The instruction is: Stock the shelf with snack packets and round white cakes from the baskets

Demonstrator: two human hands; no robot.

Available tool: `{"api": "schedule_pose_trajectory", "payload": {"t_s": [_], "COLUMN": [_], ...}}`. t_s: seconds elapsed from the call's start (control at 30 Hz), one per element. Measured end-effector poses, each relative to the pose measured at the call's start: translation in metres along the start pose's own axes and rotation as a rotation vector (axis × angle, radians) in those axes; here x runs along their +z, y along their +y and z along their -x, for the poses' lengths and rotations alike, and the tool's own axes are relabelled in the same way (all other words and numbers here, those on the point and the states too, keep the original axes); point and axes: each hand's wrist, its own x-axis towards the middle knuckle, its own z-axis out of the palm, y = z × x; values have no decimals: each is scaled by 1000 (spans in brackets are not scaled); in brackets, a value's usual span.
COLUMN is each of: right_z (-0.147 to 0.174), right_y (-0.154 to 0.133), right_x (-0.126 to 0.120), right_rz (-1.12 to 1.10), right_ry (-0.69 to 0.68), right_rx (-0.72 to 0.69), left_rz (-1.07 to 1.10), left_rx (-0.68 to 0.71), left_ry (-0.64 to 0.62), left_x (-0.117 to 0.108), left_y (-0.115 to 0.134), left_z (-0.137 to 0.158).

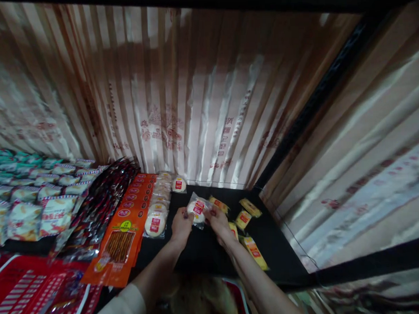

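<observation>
Between my two hands is a round white packaged cracker [198, 210] in a clear wrapper with a red label. My left hand [182, 227] pinches its left edge, and my right hand [217, 221] grips the right edge. It is held over the black shelf [199, 253]. To the left runs a row of matching round packages [155, 224], with one more single package [179, 184] behind it. Around my right hand lie several yellow packets [243, 219] with red labels, one partly covered by that hand.
Left of the row are orange snack bags [127, 215], dark shiny packets [101, 202] and several white snack bags [56, 215]. A red basket [24, 278] is at lower left. Printed pleated curtain [194, 107] hangs behind, and a black post [297, 117] slants at right.
</observation>
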Motion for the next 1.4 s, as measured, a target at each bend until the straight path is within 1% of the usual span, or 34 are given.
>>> {"api": "schedule_pose_trajectory", "payload": {"t_s": [0.07, 0.1, 0.13, 0.17, 0.2, 0.23, 0.27, 0.3, 0.33, 0.37, 0.4, 0.43, 0.47, 0.5, 0.53, 0.57, 0.6, 0.67, 0.73, 0.77, 0.8, 0.87, 0.93, 1.0, 1.1, 1.27, 1.4], "right_z": [-2, -2, -2, -2, -2, -1, 0, 1, 2, 4, 5, 5, 4, 3, 0, -5, -10, -24, -39, -46, -52, -62, -69, -75, -85, -105, -113], "right_y": [4, 5, 7, 7, 7, 5, 3, 0, -3, -6, -10, -12, -15, -16, -16, -16, -14, -9, -1, 3, 6, 12, 15, 18, 23, 31, 30], "right_x": [7, 9, 10, 10, 9, 6, 4, 1, -1, -2, -2, -2, 0, 2, 4, 7, 11, 18, 27, 32, 38, 49, 60, 71, 83, 93, 95], "right_rz": [-186, -222, -195, -118, -4, 131, 268, 392, 492, 567, 621, 662, 692, 709, 710, 690, 643, 470, 261, 169, 93, -24, -114, -159, -139, -55, 21], "right_ry": [-23, -30, -17, 25, 97, 183, 255, 286, 263, 198, 117, 47, 4, -14, -17, -14, -11, 8, 16, 10, 0, -26, -27, -1, 48, 88, 112], "right_rx": [104, 139, 137, 99, 21, -96, -240, -391, -525, -623, -674, -683, -661, -626, -593, -568, -545, -456, -298, -226, -175, -136, -99, -34, 20, 3, -26], "left_rz": [-25, -43, -67, -96, -128, -151, -191, -258, -357, -479, -610, -732, -824, -871, -889, -884, -856, -752, -632, -583, -545, -502, -483, -469, -455, -451, -453], "left_rx": [9, 24, 47, 77, 113, 152, 200, 264, 345, 434, 525, 606, 666, 700, 719, 731, 739, 738, 716, 705, 698, 680, 611, 543, 482, 402, 390], "left_ry": [7, 9, 9, 8, 3, -7, -24, -51, -88, -131, -178, -218, -248, -264, -258, -223, -157, 36, 216, 260, 266, 208, 180, 184, 187, 158, 169], "left_x": [-2, -3, -6, -9, -13, -18, -24, -29, -35, -39, -43, -45, -47, -47, -46, -44, -42, -36, -27, -21, -16, -5, 4, 10, 15, 18, 20], "left_y": [4, 8, 12, 16, 21, 26, 30, 35, 39, 43, 46, 48, 50, 51, 52, 52, 51, 45, 33, 25, 16, -4, -20, -31, -37, -40, -43], "left_z": [-1, -1, -2, -3, -5, -6, -7, -8, -8, -9, -10, -11, -12, -13, -14, -15, -15, -12, -8, -5, -4, -3, -7, -15, -28, -46, -55]}}
